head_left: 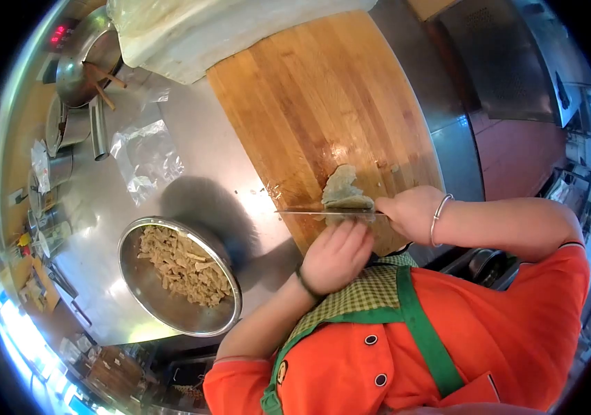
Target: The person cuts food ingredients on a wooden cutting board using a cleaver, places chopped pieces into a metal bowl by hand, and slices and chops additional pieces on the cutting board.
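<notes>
So the right hand (pixel 411 213) is closed around the handle end of a knife (pixel 330 211), and the blade runs out from it toward the left, pretty much crosswise in front of the body. The pale food (pixel 340 184) sits on the wooden board (pixel 323 104), close to the edge nearest the person. Most of it is on the far side of the blade, just beyond the left hand's fingertips, and off to the left of the right hand. There's a folded-looking bit right up by the knife.

The left hand (pixel 338 254) is on the near side of the blade, fingers together and reaching right up to the food. Can't tell if it's actually gripping or just pressing, since the fingers hide that spot. A few small scraps are scattered on the board too.

Over to the left, well apart from the board, a metal bowl (pixel 129 266) full of brownish cut pieces (pixel 183 266) sits on the steel table (pixel 202 131), with some crumpled clear plastic (pixel 147 159) farther back.
</notes>
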`<state>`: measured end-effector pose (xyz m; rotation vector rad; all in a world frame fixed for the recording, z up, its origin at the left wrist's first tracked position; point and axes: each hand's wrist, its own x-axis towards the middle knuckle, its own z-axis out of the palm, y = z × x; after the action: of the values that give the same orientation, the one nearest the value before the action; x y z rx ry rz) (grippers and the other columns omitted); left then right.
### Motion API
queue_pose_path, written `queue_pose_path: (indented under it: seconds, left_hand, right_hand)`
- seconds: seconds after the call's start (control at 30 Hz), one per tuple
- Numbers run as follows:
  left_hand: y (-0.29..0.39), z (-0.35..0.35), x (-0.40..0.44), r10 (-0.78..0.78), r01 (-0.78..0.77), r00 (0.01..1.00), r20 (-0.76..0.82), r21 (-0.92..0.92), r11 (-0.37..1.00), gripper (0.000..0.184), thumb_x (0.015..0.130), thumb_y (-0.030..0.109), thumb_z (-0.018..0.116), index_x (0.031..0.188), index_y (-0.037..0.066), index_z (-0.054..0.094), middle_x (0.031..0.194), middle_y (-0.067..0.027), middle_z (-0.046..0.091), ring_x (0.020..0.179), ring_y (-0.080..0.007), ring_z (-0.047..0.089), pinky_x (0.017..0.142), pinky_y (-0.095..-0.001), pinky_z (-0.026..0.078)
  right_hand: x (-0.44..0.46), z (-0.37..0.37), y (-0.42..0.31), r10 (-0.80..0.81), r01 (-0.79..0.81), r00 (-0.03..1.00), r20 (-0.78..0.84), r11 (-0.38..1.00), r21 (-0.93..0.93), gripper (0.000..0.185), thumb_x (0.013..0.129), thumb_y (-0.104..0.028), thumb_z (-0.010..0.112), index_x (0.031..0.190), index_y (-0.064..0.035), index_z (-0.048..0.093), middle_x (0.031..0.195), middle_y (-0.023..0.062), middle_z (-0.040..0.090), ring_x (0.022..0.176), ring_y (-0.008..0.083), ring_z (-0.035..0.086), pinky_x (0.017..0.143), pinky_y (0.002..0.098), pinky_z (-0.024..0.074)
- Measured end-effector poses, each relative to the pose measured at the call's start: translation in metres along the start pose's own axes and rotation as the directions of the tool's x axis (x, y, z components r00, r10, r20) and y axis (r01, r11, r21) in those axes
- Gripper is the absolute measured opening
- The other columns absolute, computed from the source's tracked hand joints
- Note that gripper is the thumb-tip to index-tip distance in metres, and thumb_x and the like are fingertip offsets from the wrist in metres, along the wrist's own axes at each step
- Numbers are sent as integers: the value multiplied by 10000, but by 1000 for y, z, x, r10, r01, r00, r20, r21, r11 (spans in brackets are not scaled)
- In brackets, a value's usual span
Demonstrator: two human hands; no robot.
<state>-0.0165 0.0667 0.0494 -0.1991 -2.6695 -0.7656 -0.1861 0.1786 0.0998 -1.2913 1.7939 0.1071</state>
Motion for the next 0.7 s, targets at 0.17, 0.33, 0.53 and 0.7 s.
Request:
queue_pose_path:
  seconds: [0.17, 0.33, 0.53, 0.7]
  left_hand:
    - [-1, 39, -21, -120, 121, 992, -27, 21, 992, 294, 729, 120, 536, 1000, 37, 612, 1037, -101, 565, 970, -244, 538, 841, -354, 457]
    - [-8, 59, -44, -67, 62, 990, -121, -44, 997, 260, 732, 83, 601, 984, 22, 620, 1006, -99, 585, 948, -251, 558, 855, -366, 455]
    - [-15, 62, -47, -72, 47, 989, -126, -190, 981, 249, 733, 80, 603, 973, 24, 637, 999, -90, 590, 944, -249, 564, 835, -353, 460]
    - [-14, 60, -49, -66, 49, 987, -147, -120, 992, 238, 726, 94, 584, 947, 38, 650, 978, -84, 588, 907, -230, 572, 786, -320, 471]
  right_hand:
    - [-11, -20, -7, 76, -78, 986, 147, 997, 6, 181, 790, -130, 471, 938, -38, 520, 713, 187, 611, 676, 362, 600, 615, 454, 468]
    - [-19, -18, -21, 52, -42, 976, 211, 998, -52, 182, 803, -104, 443, 944, -21, 520, 753, 190, 626, 717, 357, 617, 643, 447, 481]
    - [-5, -5, -22, 91, -79, 982, 166, 994, -78, 210, 764, -148, 519, 955, -60, 520, 680, 156, 611, 666, 337, 612, 572, 440, 471]
    - [6, 5, -19, 60, -45, 984, 170, 994, -95, 202, 765, -149, 511, 952, -74, 515, 684, 145, 615, 651, 330, 612, 559, 437, 470]
